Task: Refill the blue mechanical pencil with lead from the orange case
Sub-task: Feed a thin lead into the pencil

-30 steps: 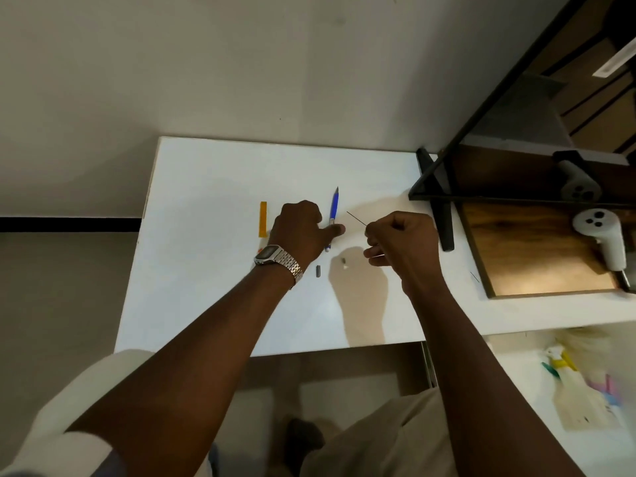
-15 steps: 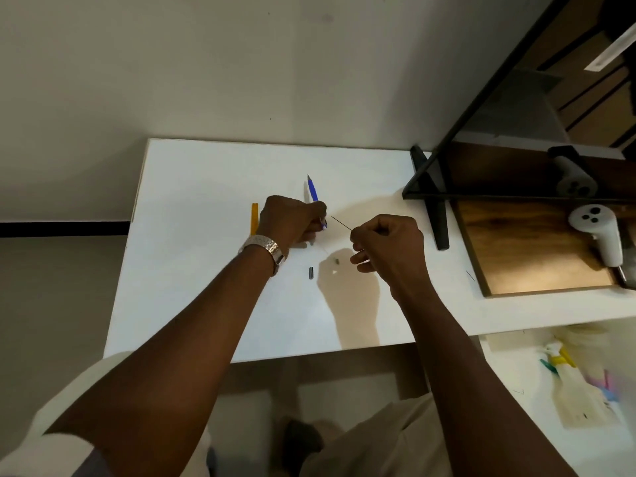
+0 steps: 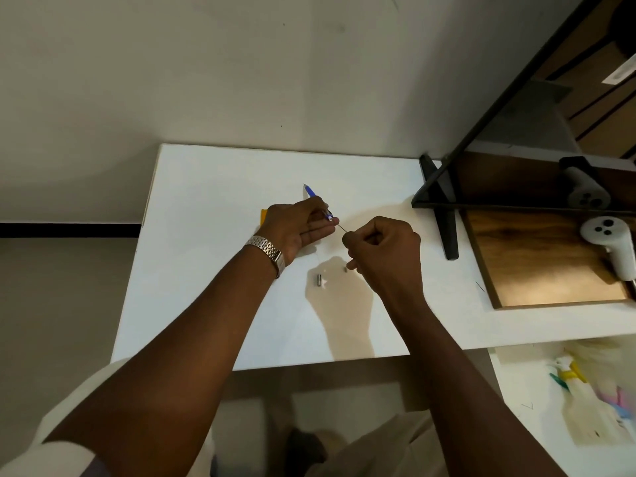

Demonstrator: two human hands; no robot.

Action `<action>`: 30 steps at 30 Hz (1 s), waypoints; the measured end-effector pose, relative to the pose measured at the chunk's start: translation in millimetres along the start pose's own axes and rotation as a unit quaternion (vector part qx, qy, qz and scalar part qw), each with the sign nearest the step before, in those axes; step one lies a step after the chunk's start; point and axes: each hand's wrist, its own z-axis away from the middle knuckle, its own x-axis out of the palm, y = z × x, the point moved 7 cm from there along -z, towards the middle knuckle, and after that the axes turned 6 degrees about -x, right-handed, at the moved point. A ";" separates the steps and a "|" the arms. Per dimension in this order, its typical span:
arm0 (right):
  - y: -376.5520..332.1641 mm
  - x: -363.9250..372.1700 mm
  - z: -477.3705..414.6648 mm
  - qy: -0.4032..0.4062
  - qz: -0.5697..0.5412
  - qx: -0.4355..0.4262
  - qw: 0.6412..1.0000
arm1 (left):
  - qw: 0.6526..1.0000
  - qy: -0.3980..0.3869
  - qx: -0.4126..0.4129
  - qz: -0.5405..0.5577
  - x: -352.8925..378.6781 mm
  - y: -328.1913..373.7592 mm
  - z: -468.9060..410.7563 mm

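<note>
My left hand (image 3: 298, 227) holds the blue mechanical pencil (image 3: 311, 193) above the white table (image 3: 213, 270), tip pointing away, open rear end toward my right hand. My right hand (image 3: 382, 251) pinches a thin dark lead (image 3: 341, 228) whose far end sits at the pencil's rear opening. The orange case (image 3: 263, 215) lies on the table behind my left hand, mostly hidden. A small metal cap (image 3: 319, 280) and a tiny eraser piece (image 3: 345, 269) lie on the table below my hands.
A black shelf frame (image 3: 444, 215) stands at the table's right, with a wooden board (image 3: 537, 263) and two white controllers (image 3: 612, 246) beside it. A loose lead (image 3: 480, 286) lies near the board. The wall runs along the table's far edge.
My left hand lifted the pencil from the table and turned its rear end toward my right hand. The lead's tip now meets the pencil's opening. The camera shifted slightly.
</note>
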 end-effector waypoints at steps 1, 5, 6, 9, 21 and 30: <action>-0.6 0.2 -0.3 0.000 0.006 -0.001 1.000 | 1.000 -0.002 -0.002 0.001 0.3 -0.1 0.0; -1.0 2.0 -0.5 -0.001 0.025 -0.001 1.000 | 1.000 -0.003 -0.004 0.009 1.0 -0.2 0.1; -1.0 2.1 -0.2 -0.002 0.030 -0.002 1.000 | 1.000 -0.002 -0.004 0.011 0.8 -0.4 -0.3; -0.8 3.5 -1.2 -0.002 0.035 -0.002 0.999 | 1.000 0.001 -0.004 0.012 0.0 -1.4 -1.5; -4.2 15.2 -11.1 -0.004 0.045 -0.041 0.998 | 0.999 -0.005 0.017 -0.037 6.2 -3.2 -2.6; 1.9 15.9 -17.9 -0.003 0.010 -0.092 0.996 | 0.998 -0.031 0.006 -0.052 4.8 -3.3 -5.9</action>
